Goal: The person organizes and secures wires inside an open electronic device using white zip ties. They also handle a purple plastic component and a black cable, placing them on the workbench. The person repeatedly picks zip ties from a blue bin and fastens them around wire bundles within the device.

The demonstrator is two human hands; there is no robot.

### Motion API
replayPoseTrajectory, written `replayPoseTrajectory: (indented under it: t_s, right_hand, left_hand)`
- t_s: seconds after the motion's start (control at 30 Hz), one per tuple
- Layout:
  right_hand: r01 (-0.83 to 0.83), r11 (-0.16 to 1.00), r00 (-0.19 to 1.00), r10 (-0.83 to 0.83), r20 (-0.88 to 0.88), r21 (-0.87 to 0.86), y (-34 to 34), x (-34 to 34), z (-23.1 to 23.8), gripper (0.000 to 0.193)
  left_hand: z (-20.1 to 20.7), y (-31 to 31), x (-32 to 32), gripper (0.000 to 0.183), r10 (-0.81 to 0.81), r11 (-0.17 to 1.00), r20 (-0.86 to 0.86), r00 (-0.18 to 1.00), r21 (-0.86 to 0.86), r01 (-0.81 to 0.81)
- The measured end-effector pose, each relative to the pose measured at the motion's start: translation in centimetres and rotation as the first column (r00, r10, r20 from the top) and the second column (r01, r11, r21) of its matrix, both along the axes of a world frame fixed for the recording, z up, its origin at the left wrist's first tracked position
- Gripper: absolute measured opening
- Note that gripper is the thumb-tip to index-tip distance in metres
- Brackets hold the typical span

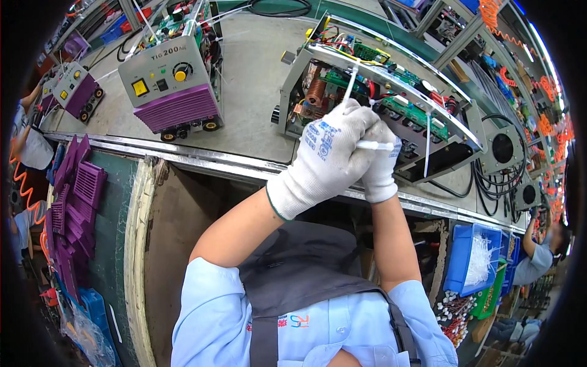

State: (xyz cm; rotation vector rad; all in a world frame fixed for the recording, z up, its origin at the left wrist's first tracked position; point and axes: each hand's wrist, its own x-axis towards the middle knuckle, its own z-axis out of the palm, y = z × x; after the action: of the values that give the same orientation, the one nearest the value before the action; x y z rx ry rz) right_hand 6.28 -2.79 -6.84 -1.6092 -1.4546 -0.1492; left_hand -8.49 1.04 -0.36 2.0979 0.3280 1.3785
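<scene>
In white knitted gloves, my left hand [333,150] and my right hand [384,162] are pressed together at the near side of an uncovered welding machine [397,104]. My left fingers are closed round a white cable tie [375,145], whose end sticks out across the right glove. My right hand is also closed at the tie, its fingers partly hidden behind the left. Another white tie [351,82] rises from the machine just above my hands, and a third tie [427,144] hangs down its side. Green circuit boards [403,113] and a copper coil [315,88] show inside the frame.
A grey and purple welding machine [174,85] stands to the left on the bench [251,116], another [76,92] farther left. Purple panels [76,208] are piled at the left. Black cable [489,183] coils at the right. A blue bin [458,260] holds white ties. Co-workers sit at both sides.
</scene>
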Motion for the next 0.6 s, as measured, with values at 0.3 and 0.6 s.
replayPoseTrajectory:
  t_s: [0.3, 0.6]
  right_hand:
    - [0.062, 0.998, 0.96, -0.061, -0.272, -0.003, -0.8, -1.3, 1.4, 0.035]
    - [0.069, 0.998, 0.922, -0.066, -0.381, -0.005, 0.0, -2.8, 1.7, 0.036]
  left_hand:
    - [-5.9, 0.0, -2.6, 0.034, 0.013, 0.784, 0.228, 0.974, -0.607, 0.131]
    - [-2.2, 3.2, -2.8, 0.047, -0.208, 0.362, 0.541, 0.815, -0.732, 0.577]
